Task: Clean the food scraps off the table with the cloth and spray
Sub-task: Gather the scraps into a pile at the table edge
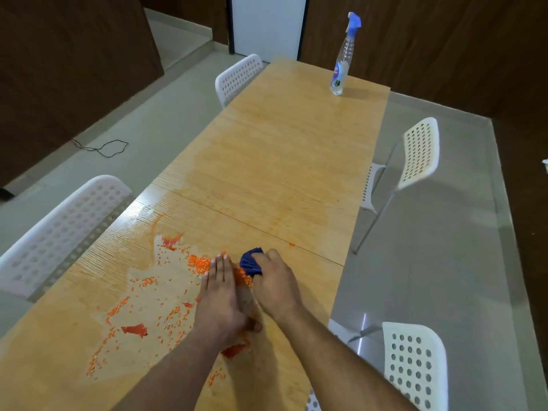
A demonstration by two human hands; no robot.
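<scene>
Orange food scraps (142,295) lie scattered over the near left part of the long wooden table (281,173), with a few red pieces (135,330) among them. My right hand (274,284) grips a bunched dark blue cloth (251,264) and holds it against a heap of scraps. My left hand (219,292) stands on its edge beside the cloth with straight fingers, touching the heap from the left. A clear spray bottle (344,60) with a blue trigger stands upright at the table's far right corner.
White perforated chairs stand around the table: one at the near left (65,229), one at the far left (237,77), one at the right (415,155), one at the near right (415,366). A black cord (103,148) lies on the floor at left. The table's middle looks wet.
</scene>
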